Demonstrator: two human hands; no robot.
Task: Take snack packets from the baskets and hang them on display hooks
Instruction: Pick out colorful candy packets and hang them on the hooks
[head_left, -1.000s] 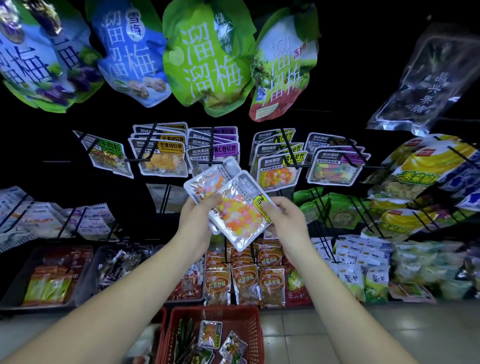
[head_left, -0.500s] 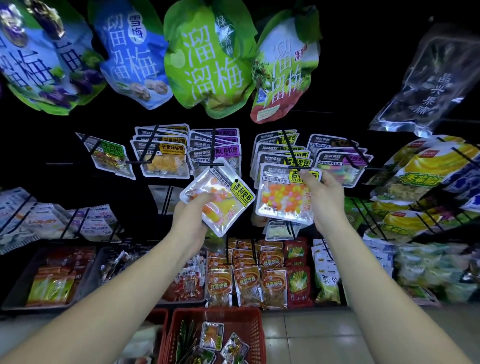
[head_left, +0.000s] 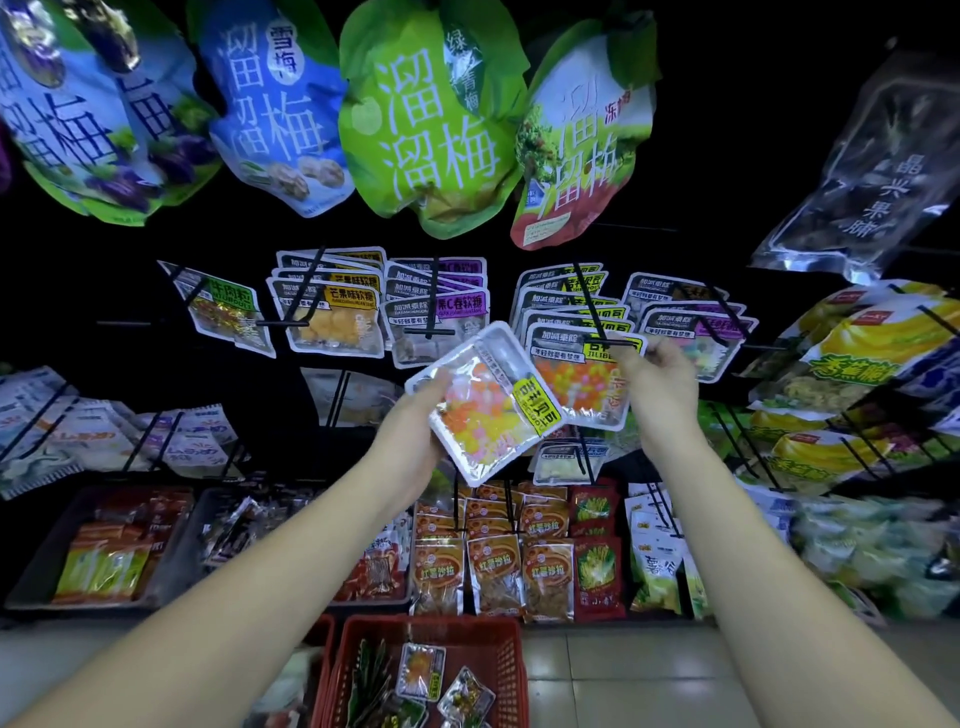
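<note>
Up at twelve o'clock on the rack, my right hand (head_left: 662, 387) pinches the top corner of a clear plastic packet of orange and white sweets (head_left: 576, 387), right at the tip of a black wire display hook (head_left: 589, 306). At its nine o'clock, my left hand (head_left: 410, 441) grips a tilted clear packet of orange, yellow and pink sweets (head_left: 480, 415), overlapping the first. Down at six o'clock sits the red plastic basket (head_left: 511, 675).

The left arm (head_left: 234, 597) and right arm (head_left: 779, 571) are bare along all that shows, slender and smooth. The left hand (head_left: 410, 436) and right hand (head_left: 660, 384) are bare too.
</note>
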